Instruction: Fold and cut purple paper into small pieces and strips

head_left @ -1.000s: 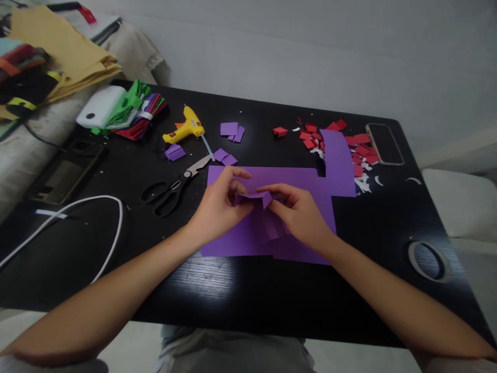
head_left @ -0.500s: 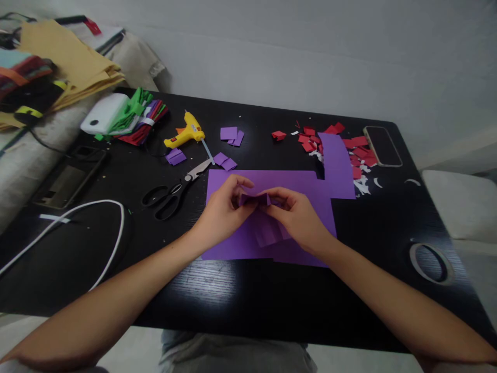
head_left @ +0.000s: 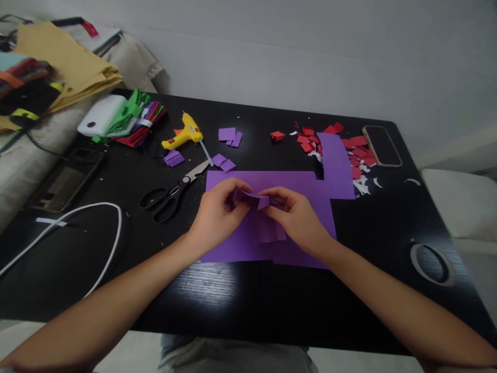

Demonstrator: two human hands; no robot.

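Note:
Between my two hands is a strip of purple paper (head_left: 252,199), its upper end bent and its lower part hanging over larger purple sheets (head_left: 229,247). My left hand (head_left: 223,210) pinches the strip's left edge between thumb and fingers. On the other edge, my right hand (head_left: 289,215) is closed in a pinch too. The fingers partly hide the folds. Just left of the sheets lie black-handled scissors (head_left: 173,194), blades partly open. Small folded purple pieces (head_left: 224,162) rest beyond the sheets.
A yellow glue gun (head_left: 184,133) lies behind the scissors. Red paper pieces (head_left: 359,153) and a phone (head_left: 382,146) are at the back right, beside a purple strip (head_left: 337,168). A tape roll (head_left: 415,259) lies right; a white cable (head_left: 118,228) curves at left.
My left hand has shifted slightly left, and the upper end of the paper strip looks more opened out. The right hand has barely moved. The view has shifted a little.

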